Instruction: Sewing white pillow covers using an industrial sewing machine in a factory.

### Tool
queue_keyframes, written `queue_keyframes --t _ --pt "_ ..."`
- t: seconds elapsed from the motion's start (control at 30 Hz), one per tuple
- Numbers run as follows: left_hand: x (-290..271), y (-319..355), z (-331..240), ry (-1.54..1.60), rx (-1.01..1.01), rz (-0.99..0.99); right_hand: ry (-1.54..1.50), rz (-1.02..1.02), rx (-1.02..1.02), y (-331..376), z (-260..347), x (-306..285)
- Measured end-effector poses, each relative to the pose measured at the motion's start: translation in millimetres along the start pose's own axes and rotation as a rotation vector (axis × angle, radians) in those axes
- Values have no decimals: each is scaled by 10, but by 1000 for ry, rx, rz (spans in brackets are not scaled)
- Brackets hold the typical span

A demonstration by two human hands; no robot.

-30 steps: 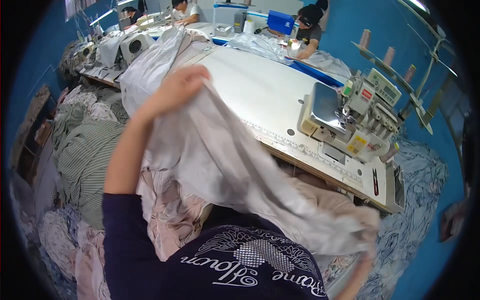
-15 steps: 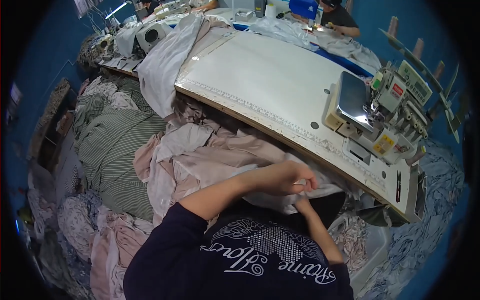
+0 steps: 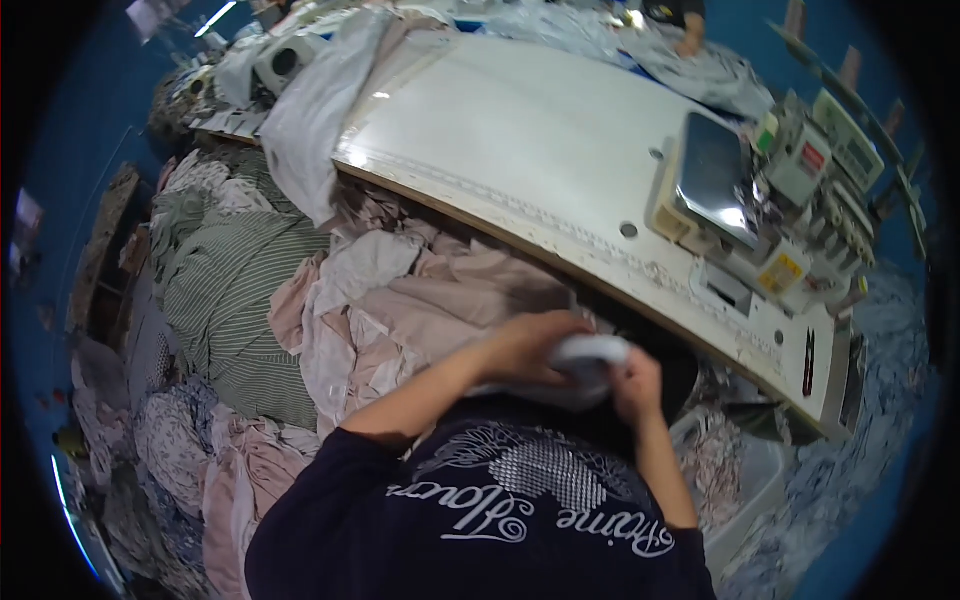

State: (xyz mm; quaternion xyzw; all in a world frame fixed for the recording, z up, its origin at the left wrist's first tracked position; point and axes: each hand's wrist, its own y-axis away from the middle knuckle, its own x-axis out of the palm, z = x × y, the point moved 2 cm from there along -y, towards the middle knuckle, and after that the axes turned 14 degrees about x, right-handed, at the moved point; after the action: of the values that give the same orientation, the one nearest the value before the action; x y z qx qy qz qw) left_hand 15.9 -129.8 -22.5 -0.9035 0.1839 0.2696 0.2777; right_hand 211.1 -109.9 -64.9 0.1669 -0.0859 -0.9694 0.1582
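a bunched piece of white cloth [image 3: 590,362] is gripped between the left hand [image 3: 528,347] and right hand [image 3: 636,385], both closed on it close to the chest, just below the table [image 3: 520,130] edge, so it is gathered clear of the pink fabric heap [image 3: 400,310]; the sewing machine [image 3: 760,200] stands to the right.

A long white bench [image 3: 520,130] carries a cream industrial sewing machine [image 3: 770,190] at its right end. White cloth [image 3: 310,110] drapes over the bench's left end. Beside the bench lies a heap of pink fabric pieces [image 3: 400,300] and green striped fabric [image 3: 235,290]. A dark, slim tool, possibly scissors [image 3: 808,348], rests near the bench's right edge.
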Motion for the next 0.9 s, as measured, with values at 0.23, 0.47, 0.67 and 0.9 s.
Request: queue_keyframes --t 0.23,0.47,0.67,0.9 --pt "-446 588 659 -369 -240 -57 -413 -177 -57 153 -50 -463" --pt "-352 546 534 -40 -156 -277 560 -147 -525 122 347 -68" --pt "-501 -53 0 172 129 83 465 331 -401 -294 147 526" --pt "-2807 552 1408 -1262 -539 -604 43 194 -72 59 -99 239"
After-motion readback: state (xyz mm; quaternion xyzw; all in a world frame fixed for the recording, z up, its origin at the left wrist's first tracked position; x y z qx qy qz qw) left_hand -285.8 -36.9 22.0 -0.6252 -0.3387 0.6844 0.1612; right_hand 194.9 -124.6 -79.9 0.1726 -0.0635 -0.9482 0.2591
